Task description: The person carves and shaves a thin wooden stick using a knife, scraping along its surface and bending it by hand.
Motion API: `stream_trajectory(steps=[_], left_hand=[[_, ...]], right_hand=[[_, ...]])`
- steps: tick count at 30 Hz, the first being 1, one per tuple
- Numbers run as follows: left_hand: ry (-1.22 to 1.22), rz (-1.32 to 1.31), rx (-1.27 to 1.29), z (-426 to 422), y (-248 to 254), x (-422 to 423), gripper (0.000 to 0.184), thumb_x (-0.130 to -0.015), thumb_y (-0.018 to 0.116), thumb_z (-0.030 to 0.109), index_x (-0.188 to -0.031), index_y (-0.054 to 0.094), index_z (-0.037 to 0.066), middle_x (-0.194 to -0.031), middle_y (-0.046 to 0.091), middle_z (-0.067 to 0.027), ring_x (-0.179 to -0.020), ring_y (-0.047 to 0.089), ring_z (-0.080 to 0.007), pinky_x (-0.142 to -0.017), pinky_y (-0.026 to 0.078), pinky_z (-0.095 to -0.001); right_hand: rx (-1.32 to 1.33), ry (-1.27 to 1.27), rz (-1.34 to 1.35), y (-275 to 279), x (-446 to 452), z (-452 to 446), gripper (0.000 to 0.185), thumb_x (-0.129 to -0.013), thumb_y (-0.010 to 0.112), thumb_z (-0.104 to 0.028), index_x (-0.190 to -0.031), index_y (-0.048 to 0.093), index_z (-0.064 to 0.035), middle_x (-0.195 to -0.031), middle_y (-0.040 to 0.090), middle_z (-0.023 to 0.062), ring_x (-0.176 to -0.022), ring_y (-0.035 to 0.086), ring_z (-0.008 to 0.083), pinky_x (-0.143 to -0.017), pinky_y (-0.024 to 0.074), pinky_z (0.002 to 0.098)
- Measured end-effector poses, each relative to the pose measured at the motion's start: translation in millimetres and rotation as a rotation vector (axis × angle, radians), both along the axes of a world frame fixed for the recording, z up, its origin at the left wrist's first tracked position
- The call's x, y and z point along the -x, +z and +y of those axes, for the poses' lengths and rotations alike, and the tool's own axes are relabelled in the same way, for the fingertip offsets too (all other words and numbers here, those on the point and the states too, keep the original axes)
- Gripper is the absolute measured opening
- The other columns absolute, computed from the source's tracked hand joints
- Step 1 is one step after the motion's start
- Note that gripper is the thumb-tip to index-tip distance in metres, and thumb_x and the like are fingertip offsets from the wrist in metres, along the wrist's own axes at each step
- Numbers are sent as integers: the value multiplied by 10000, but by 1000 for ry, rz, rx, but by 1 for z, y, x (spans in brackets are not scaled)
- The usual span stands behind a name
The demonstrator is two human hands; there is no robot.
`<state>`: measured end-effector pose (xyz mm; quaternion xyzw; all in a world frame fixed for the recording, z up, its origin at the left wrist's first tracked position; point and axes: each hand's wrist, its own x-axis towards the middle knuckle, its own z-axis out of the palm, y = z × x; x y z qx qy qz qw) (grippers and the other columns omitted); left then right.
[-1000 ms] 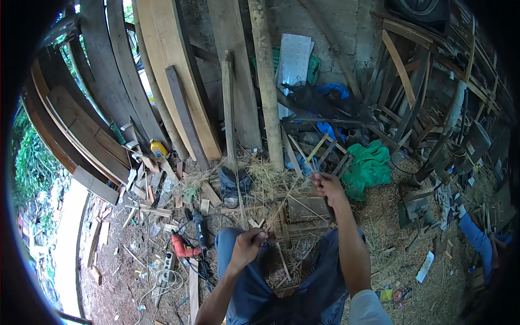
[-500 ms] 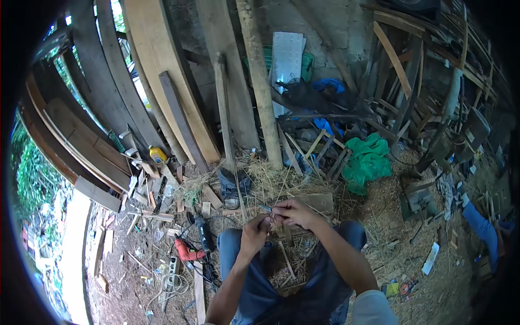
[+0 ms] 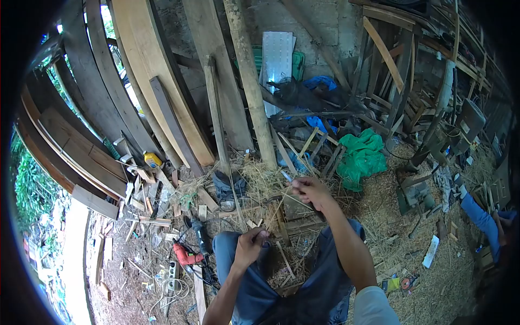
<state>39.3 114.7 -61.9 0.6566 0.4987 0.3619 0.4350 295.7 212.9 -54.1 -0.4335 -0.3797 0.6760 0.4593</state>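
My right hand (image 3: pixel 310 193) is raised in front of my right knee, its fingers closed round a knife. The pale, narrow blade of the knife (image 3: pixel 287 176) points up and to the left. Lower down, my left hand (image 3: pixel 251 242) is closed beside my left knee, fingers pressed together. Whatever it holds, if anything, is too small to make out. A thin pale strip (image 3: pixel 237 200) runs down toward the left hand; whether they touch I cannot tell. Between the hands a piece of wood (image 3: pixel 283 225) stands near the ground among straw and shavings.
A red and dark power tool (image 3: pixel 187 254) lies left of my legs, near a power strip (image 3: pixel 173 275) with a coiled cord. Planks (image 3: pixel 157 81) and a pole (image 3: pixel 252 86) lean ahead. A green plastic bag (image 3: pixel 362 158) sits right of centre, among scrap wood.
My hands were together at the knife; now they are apart. The right hand has moved up and right with the knife, the left slightly down. The view has shifted a little.
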Motion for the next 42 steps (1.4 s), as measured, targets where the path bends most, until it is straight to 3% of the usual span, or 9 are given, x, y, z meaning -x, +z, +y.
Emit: stream_trajectory(steps=[7,18,20,27,29,33,36,39,42], left_hand=[[-41,-430,344,41,-1,-15,174,-966,510,154,-933,602,10,-628,482,23,-524,401,-51,-475,318,-213],[-56,-167,145,11,10,-11,176,-940,560,171,-913,627,10,-642,489,27,-553,411,-42,-504,330,-205],[-70,-146,143,2,14,-6,175,-945,544,156,-920,627,4,-654,505,21,-570,438,-50,-519,353,-214],[-53,-182,222,-18,13,11,191,-942,546,167,-899,633,2,-675,507,32,-591,434,-46,-529,335,-205],[-61,-134,121,-18,13,20,154,-924,560,117,-883,638,-10,-676,543,7,-586,471,-67,-541,389,-231],[26,-23,193,-15,21,36,136,-908,572,103,-885,645,-10,-650,559,-1,-576,492,-64,-540,399,-236],[66,69,17,2,15,25,143,-900,580,126,-889,654,5,-626,562,-32,-561,495,-75,-524,392,-250],[84,146,-193,17,13,1,129,-883,586,109,-888,649,-3,-609,581,-95,-548,547,-102,-522,422,-278],[185,226,-398,26,14,-15,105,-866,587,73,-896,655,-1,-574,578,-132,-471,567,-204,-472,424,-322]], right_hand=[[19,316,1,-1,54,-34,202,-933,571,-162,-1014,609,19,-712,542,4,-489,345,21,-418,243,175],[96,236,-93,6,20,-12,287,-920,598,-254,-968,672,19,-692,574,-21,-476,356,22,-436,291,189],[89,-46,-410,23,19,-12,284,-928,586,-257,-985,677,6,-692,587,-26,-482,357,20,-436,289,188],[116,-2,-194,0,-19,9,259,-911,605,-259,-925,676,-11,-673,577,-36,-487,390,29,-426,284,194],[73,-319,-175,-5,-35,16,244,-899,619,-251,-903,669,-12,-662,564,-34,-478,378,31,-415,271,199],[-26,-379,-87,-10,-46,13,218,-896,601,-223,-920,673,-19,-673,570,-15,-481,410,28,-406,268,201],[22,-66,-285,0,12,-15,345,-901,602,-323,-1038,645,-8,-736,586,-5,-550,479,43,-429,325,202],[-42,122,-265,4,61,-40,320,-916,594,-275,-1091,620,-9,-752,586,4,-576,503,56,-436,344,202],[-74,302,3,1,72,-38,261,-927,585,-205,-1083,610,3,-754,580,11,-554,473,47,-448,335,201]])
